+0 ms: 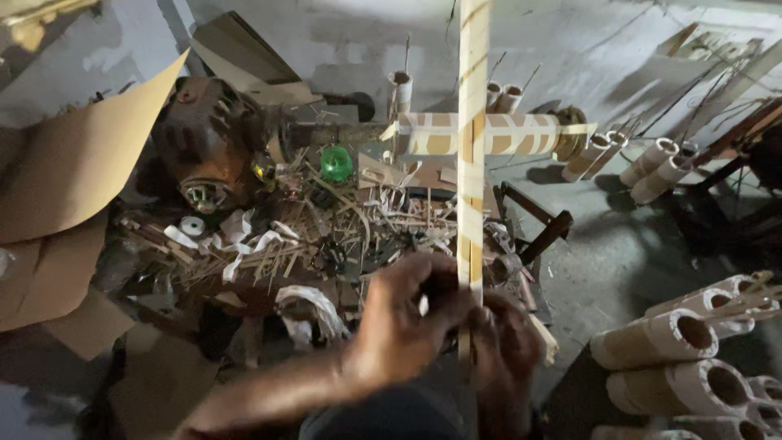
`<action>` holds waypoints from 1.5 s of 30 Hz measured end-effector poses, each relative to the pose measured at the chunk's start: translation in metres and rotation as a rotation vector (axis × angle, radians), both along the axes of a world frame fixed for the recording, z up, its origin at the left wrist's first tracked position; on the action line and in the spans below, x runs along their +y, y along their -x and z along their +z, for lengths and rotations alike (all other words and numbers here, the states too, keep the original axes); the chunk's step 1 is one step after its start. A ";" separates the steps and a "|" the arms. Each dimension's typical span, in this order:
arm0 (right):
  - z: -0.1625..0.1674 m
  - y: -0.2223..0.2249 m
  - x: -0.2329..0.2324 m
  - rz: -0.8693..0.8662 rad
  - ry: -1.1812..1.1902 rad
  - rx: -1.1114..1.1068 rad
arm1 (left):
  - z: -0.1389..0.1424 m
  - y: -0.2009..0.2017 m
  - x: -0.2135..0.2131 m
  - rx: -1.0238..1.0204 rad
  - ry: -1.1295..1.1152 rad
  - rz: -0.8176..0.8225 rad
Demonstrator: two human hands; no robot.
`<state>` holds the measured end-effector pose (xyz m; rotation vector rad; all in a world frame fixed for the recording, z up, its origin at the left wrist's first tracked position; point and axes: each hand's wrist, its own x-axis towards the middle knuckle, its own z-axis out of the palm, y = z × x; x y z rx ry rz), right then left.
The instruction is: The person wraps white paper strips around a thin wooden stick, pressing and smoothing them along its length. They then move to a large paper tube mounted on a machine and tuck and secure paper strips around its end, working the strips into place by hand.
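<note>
Both your hands are pinched tight round the bottom of that long pale bamboo strip point(472, 163), left hand point(407, 314) wrapped over the near-left side, right hand point(505, 342) tucked just right of it. The strip runs straight up and away, crossing a tan-and-cream paper tube point(489, 134) lying sideways at the far end. Left of your grip there's a heap of split sticks and white tape scraps point(277, 244), plus a green round cap point(336, 163). Stacked cardboard tubes point(692, 350) sit near right
</note>
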<state>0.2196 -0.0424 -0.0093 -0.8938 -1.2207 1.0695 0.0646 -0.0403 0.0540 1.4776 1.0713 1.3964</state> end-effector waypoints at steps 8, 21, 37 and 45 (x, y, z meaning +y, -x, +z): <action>-0.003 0.011 0.010 0.323 -0.107 0.454 | 0.004 -0.012 -0.016 0.111 -0.367 0.240; -0.017 -0.004 0.014 0.246 -0.017 0.122 | -0.024 -0.010 -0.006 0.063 -0.382 0.300; 0.000 -0.003 -0.009 0.311 0.139 0.207 | -0.047 0.026 0.005 0.311 -0.578 0.065; 0.004 -0.004 -0.016 0.200 0.260 0.316 | -0.031 0.049 -0.013 0.480 -0.469 -0.144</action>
